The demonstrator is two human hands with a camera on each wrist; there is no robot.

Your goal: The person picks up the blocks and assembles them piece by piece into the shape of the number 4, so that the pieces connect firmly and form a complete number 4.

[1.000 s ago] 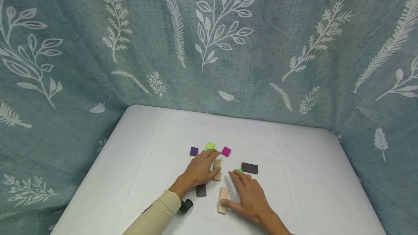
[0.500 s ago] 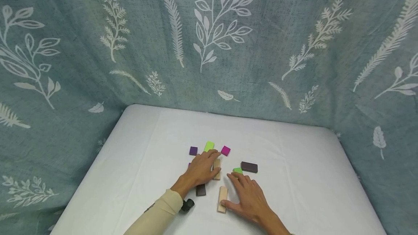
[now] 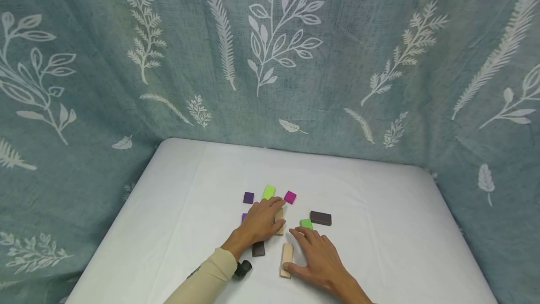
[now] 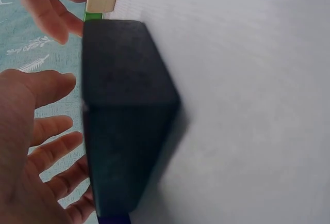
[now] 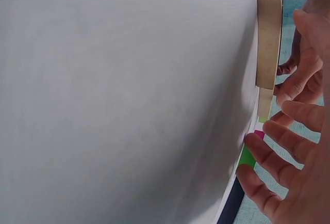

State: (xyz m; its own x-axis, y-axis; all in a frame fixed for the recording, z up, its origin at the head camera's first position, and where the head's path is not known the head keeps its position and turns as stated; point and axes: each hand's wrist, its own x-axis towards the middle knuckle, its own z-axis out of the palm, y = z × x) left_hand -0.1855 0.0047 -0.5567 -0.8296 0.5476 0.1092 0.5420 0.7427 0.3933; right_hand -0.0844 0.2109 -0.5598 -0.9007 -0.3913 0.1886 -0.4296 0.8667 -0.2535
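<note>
My left hand (image 3: 258, 219) is over the table's middle, fingers extended above a light wooden block (image 3: 279, 217). In the left wrist view its fingers are loosely spread with nothing between them, and a dark block (image 4: 124, 69) stands large in front. That dark block (image 3: 258, 249) sits below the left wrist in the head view. My right hand (image 3: 318, 257) hovers with parted fingers around a second wooden block (image 3: 287, 254); its thumb overlaps that block's near end. The right wrist view shows these fingers bent gently, gripping nothing, with the wooden block (image 5: 269, 38) beyond the thumb.
Just past the right fingertips lies a green block (image 3: 306, 224), beside a dark brown block (image 3: 321, 218). Farther back are a magenta block (image 3: 290, 196), a lime block (image 3: 268, 192) and a dark purple block (image 3: 249, 197). A purple block (image 3: 243, 217) is partly hidden by the left hand.
My right fingertips have shifted slightly left and toward me, uncovering more of the green block. The left hand stays nearly still; the head view has tilted a little.
</note>
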